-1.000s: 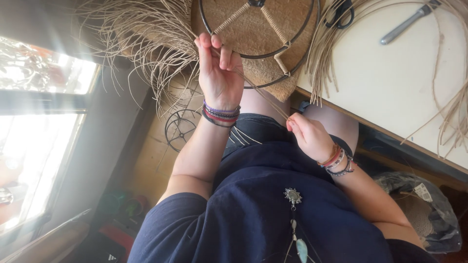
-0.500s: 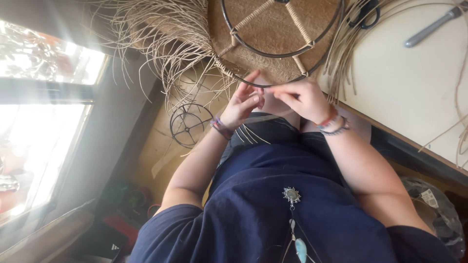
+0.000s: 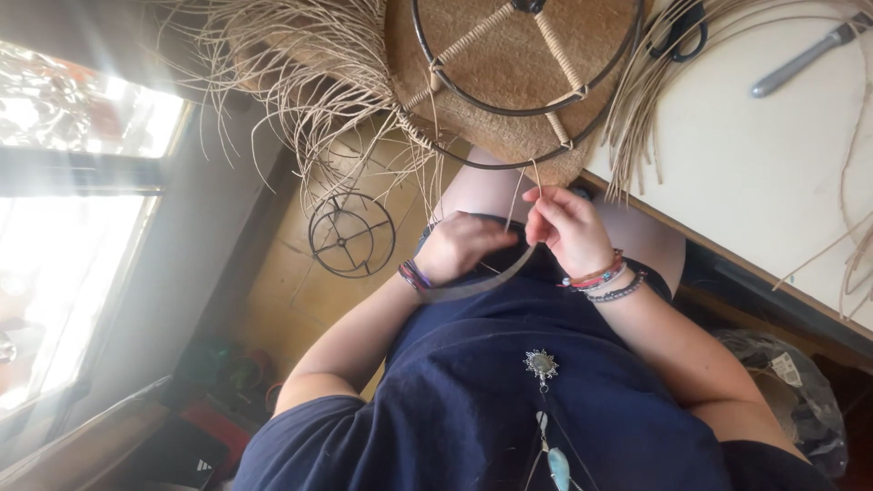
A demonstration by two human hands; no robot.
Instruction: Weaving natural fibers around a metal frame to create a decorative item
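Just below the large wire ring [image 3: 527, 82] with its wrapped spokes, seen from the head camera, both hands are working close together over the lap. The right hand [image 3: 568, 232] is pinching a thin straw strand [image 3: 536, 182] that is running up to the ring's lower rim, its grip pressed together. The left hand [image 3: 459, 245] is curling closed beside it, knuckles touching a dark curved band [image 3: 482, 284]; what its grip is holding I cannot tell. Left of the ring, loose straw fibres [image 3: 309, 82] are fanning out; a smaller wire frame [image 3: 352, 235] is lying on the floor below them. Right of the ring, scissors [image 3: 677, 32] are resting on the white desk [image 3: 764, 173].
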